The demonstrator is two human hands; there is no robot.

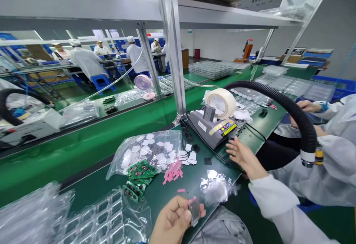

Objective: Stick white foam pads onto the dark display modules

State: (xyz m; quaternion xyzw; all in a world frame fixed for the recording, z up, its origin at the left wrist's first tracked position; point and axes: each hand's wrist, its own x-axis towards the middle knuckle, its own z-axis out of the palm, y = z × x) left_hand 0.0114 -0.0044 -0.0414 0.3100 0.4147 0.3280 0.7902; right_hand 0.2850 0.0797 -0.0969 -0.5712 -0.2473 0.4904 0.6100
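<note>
The left hand [172, 220] is closing thumb and fingers around a small clear plate [195, 213], which is tilting above the counter [164, 195] near its front edge; a pink tab is showing at the plate's top. The right hand [243, 157] is hanging partly open, fingers loosely spread, just beside the tape dispenser [204, 127], and is holding nothing that shows. A roll of tape [230, 103] is sitting upright on the dispenser.

Pink strips [172, 172] are lying in a heap beyond the left hand, between green boards [139, 175] and white pads [191, 158]. Behind the boards, a clear bag [118, 160] is holding more white pieces. Clear film [215, 189] is lying bunched to the plate's right, and a clear tray [96, 216] is resting at the left. A black hose [274, 88] is arching over the counter near a co-worker's sleeve [335, 147].
</note>
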